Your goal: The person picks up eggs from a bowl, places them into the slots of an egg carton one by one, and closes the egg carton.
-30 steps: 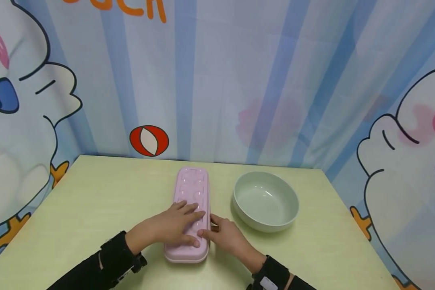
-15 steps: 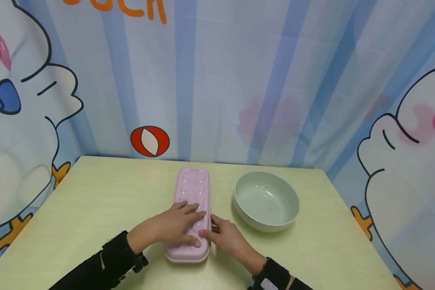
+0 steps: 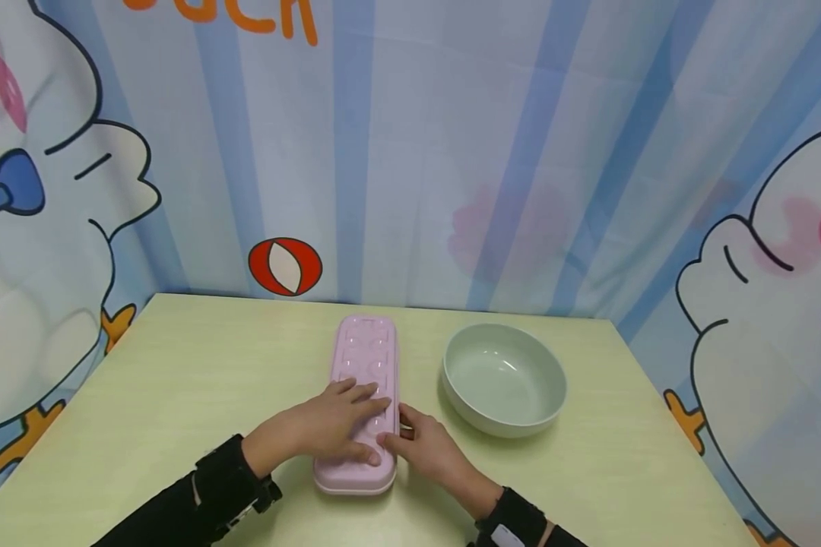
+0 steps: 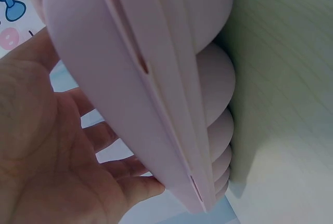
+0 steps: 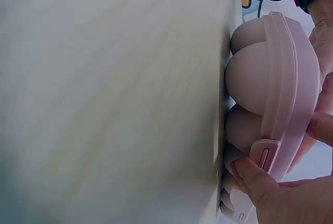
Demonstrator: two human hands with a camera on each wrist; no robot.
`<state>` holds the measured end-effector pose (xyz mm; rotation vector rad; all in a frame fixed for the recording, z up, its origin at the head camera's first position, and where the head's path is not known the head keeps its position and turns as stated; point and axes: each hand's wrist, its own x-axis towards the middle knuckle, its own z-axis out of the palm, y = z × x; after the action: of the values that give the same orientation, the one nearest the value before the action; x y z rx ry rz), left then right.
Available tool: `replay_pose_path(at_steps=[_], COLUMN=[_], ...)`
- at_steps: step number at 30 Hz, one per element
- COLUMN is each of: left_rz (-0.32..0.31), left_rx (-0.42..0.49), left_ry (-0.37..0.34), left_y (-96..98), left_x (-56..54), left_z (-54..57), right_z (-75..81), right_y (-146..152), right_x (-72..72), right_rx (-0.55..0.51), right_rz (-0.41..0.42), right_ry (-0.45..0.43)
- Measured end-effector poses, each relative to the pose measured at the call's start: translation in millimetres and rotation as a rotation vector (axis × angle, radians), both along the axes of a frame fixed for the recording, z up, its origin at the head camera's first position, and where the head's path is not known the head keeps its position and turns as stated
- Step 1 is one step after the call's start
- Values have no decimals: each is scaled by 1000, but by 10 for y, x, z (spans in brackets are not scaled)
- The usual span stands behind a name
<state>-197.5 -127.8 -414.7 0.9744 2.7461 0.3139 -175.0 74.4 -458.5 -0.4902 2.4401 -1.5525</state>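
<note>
A pale pink egg box [image 3: 366, 342] with its lid on lies lengthwise on the table, round egg cups bulging beneath it. My left hand [image 3: 338, 425] rests on the lid, fingers spread and nearly straight. At the box's right side, my right hand [image 3: 431, 448] has its thumb on the lid's edge. Its other fingers bend against the side, where the right wrist view shows a fingertip at the lower edge of a small slotted latch [image 5: 264, 156]. In the left wrist view the left long side of the egg box [image 4: 104, 57] has a narrow seam under the lid.
To the right of the box stands a pale green bowl [image 3: 502, 380] with a bare inside. The light yellow table [image 3: 198, 365] ends at a striped blue curtain [image 3: 410, 152] with cartoon ducks at either side.
</note>
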Motion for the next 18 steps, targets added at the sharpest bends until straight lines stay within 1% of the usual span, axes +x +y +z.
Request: replay_pose_path(at_steps=[3,11,14,18], left_rz=[-8,-4,-6,-14], left_rx=[11,11,22,44], left_ry=[7,10,15,33], left_y=[-1,-4,-13,-41], left_x=[3,5,10,24], left_z=[-2,-4,-10,-37], right_z=[-7,-21,2,85], right_y=[3,42,65,113], right_x=[5,-31,-41,-39], right_rx=[-14,36,66,153], right_rz=[-6,-13,8,56], right_ry=[-12,-25,-24,-37])
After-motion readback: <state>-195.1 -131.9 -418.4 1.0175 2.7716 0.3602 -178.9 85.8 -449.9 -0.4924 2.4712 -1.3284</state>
